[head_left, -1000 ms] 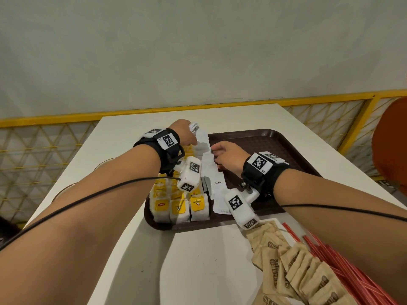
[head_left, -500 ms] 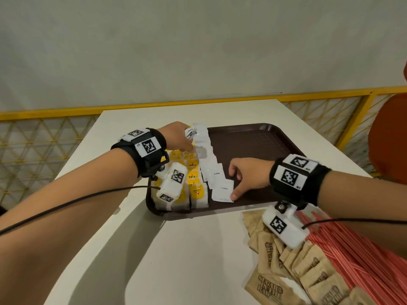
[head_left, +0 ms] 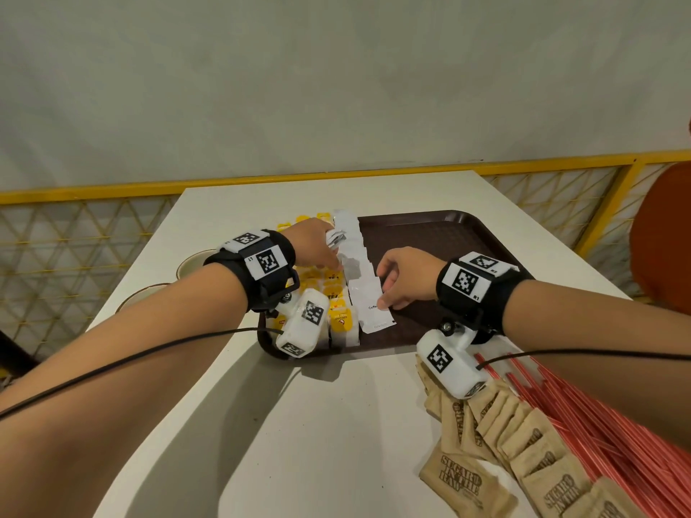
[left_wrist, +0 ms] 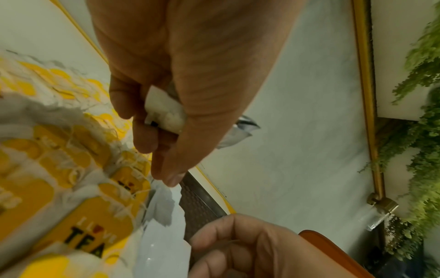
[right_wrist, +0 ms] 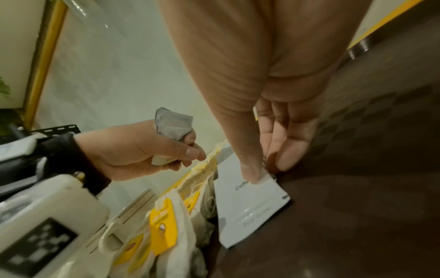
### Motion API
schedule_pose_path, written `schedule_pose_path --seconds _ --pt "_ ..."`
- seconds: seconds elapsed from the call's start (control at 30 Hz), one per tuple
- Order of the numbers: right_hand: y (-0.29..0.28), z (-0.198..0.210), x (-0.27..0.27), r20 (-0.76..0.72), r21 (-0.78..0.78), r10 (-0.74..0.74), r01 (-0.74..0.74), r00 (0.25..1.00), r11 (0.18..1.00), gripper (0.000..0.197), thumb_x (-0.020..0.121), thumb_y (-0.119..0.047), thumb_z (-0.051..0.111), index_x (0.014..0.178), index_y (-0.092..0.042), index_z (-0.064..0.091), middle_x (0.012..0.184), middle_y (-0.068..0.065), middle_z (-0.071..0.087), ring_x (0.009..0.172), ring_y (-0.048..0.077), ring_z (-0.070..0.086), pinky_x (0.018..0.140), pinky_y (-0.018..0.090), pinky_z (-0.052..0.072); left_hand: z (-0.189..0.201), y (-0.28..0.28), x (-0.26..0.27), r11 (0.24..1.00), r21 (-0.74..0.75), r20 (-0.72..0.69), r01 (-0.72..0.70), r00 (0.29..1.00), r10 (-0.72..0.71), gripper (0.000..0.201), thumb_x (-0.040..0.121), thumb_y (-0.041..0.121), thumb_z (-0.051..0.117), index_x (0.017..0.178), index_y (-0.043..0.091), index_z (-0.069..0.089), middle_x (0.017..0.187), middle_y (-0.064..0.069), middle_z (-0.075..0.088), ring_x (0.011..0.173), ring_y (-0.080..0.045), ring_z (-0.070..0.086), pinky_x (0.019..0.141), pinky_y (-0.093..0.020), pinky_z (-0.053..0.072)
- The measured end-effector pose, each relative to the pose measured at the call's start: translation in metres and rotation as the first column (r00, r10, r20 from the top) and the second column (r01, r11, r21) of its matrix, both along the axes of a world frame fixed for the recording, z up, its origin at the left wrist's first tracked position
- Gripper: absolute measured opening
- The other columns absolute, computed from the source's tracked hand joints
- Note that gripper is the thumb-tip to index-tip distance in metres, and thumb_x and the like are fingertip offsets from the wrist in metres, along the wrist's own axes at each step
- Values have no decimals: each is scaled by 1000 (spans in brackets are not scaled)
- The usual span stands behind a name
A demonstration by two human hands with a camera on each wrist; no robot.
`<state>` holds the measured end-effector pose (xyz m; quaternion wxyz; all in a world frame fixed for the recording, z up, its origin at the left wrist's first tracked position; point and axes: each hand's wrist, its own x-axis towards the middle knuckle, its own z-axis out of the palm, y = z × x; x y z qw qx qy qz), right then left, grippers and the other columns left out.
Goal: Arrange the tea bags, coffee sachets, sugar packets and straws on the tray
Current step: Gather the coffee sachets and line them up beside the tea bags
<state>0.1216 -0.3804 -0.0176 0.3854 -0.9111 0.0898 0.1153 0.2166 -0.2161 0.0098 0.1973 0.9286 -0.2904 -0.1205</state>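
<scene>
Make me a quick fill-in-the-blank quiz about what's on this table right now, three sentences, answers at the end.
1. The tea bags on the tray have ____ tags.
2. The right hand touches a white sachet printed with the word ____.
3. The red straws lie on the ____, beside the sugar packets.

Answers: yellow; Coffee; table

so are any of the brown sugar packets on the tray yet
No, the sugar packets all lie on the white table in front of the tray, beside the red straws.
</scene>
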Motion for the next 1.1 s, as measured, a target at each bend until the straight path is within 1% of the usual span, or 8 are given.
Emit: schedule_pose_path --seconds 0.2,0.3,0.47,0.57,0.67,0.8,0.97,1.1 --pt "5 -1 0 26 -34 24 -23 999 999 52 70 -6 84 112 -8 53 89 6 62 74 22 67 74 35 60 -3 3 2 999 -39 -26 -23 999 22 24 82 19 73 70 18 52 69 3 56 57 -8 51 46 -10 39" --pt "6 -2 1 26 -96 40 -37 999 995 56 70 -11 85 115 -9 52 90 3 60 78 23 68 79 37 59 -2 3 1 980 -192 -168 -53 986 20 21 83 28 72 77 15 58 75 -1 64 65 -11 59 61 -18 47" --pt "2 11 -3 125 -112 6 8 992 994 51 74 -26 82 113 -15 52 95 2 60 81 19 65 76 35 59 -1 7 -16 804 -576 -551 -148 797 -248 6 88 16 65 87 11 62 83 -8 66 77 -20 67 70 -28 55" --pt "0 29 -13 293 243 -153 81 944 967 30 86 -14 69 112 -13 55 91 5 62 76 15 62 66 27 57 -3 6 -27 708 -668 -583 -229 752 -307 10 94 18 55 99 10 60 93 -11 68 90 -23 69 79 -31 56" --pt "6 40 -27 243 622 -240 39 940 782 29 90 -7 64 117 -7 51 100 12 62 80 18 64 69 28 58 -2 0 -37 668 -715 -539 -205 771 -340 16 99 28 46 103 21 59 100 -1 65 100 -17 60 98 -36 44" --pt "10 40 -40 320 624 -274 16 907 781 34 90 -11 65 120 -7 49 100 15 64 72 15 60 64 24 56 2 -8 -53 645 -742 -540 -180 730 -419 23 103 35 34 112 27 54 103 2 61 97 -13 56 93 -32 40" --pt "-3 38 -50 254 618 -194 -5 948 786 55 90 -11 65 139 -15 40 101 6 67 79 12 61 61 23 50 -8 -15 -70 711 -698 -533 -83 723 -439 45 103 40 25 148 38 25 143 2 49 131 -18 46 113 -35 32" --pt "-6 35 -59 178 585 -67 -51 982 810 46 91 -6 62 133 -12 45 92 4 68 66 6 63 63 22 50 -11 -16 -73 825 -563 -455 57 811 -367 48 97 59 23 142 59 8 159 10 11 146 -14 16 118 -34 10"
